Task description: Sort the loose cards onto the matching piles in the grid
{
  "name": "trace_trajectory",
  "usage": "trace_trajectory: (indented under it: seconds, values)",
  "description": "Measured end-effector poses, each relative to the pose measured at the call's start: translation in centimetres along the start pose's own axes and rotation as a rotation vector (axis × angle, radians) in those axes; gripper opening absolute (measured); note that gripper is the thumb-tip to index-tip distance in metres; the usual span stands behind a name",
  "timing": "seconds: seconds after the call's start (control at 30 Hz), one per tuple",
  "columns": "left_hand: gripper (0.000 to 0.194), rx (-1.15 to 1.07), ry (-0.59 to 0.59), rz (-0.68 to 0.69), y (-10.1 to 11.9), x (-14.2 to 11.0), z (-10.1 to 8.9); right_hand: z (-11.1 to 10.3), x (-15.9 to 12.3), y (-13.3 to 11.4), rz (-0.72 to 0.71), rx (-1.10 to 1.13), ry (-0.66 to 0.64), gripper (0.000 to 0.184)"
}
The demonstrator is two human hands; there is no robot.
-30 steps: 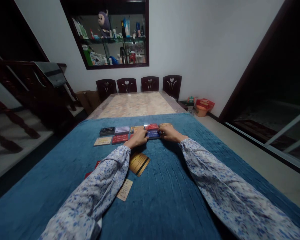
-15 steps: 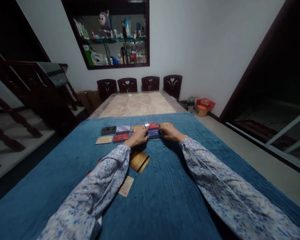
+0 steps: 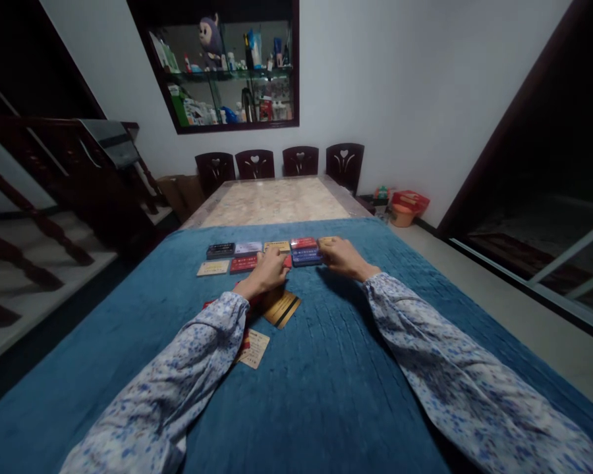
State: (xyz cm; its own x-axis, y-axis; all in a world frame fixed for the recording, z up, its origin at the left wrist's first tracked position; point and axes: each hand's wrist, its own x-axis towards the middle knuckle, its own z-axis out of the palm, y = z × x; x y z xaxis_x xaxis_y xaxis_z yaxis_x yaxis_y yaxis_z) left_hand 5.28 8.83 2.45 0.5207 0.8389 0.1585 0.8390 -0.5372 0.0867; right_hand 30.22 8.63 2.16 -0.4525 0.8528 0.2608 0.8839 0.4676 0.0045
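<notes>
My left hand (image 3: pixel 271 268) is closed, its fingers curled over a red card stack (image 3: pixel 288 261) in the front row. Whatever lies between those fingers is hidden. At the right end, my right hand (image 3: pixel 344 257) has bent fingertips by a yellow card stack (image 3: pixel 327 240) and the edge of a blue card stack (image 3: pixel 306 257); its grip is hidden too. Beneath my left wrist lie a gold card with a black stripe (image 3: pixel 282 309), a cream card (image 3: pixel 255 349) and red cards, partly covered by the sleeve.
Black (image 3: pixel 220 251), pale purple (image 3: pixel 248 248), yellow (image 3: pixel 277 247) and red (image 3: pixel 304 243) stacks form the back row. Cream cards (image 3: pixel 213 268) and another red stack (image 3: pixel 243 264) sit at front left. A blue cloth (image 3: pixel 336 368) covers the near table. Several chairs (image 3: pixel 300 160) stand beyond.
My left hand has left the blue stack and moved left over the red stack. My right hand has shifted slightly up and away from the blue stack. The view has shifted slightly.
</notes>
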Motion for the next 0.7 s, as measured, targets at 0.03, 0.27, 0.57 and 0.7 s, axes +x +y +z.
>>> trace_trajectory:
  seconds: [0.03,0.27,0.57,0.7]
  values:
    - [0.023,0.005,-0.001,-0.004,0.1,-0.5,-0.1,0.0,-0.2,-0.3,-0.007,0.002,0.008,0.02]
    - [0.027,0.019,0.016,-0.002,0.6,-4.0,-0.4,0.7,-1.2,-2.2,-0.096,0.04,0.032,0.02]
    - [0.02,0.053,0.005,-0.011,1.6,-8.0,-0.4,1.3,-2.4,-4.8,-0.172,0.094,0.037,0.024]
    - [0.019,0.054,0.03,-0.016,2.1,-10.1,0.0,2.1,-2.6,-6.0,-0.228,0.149,0.022,0.036]
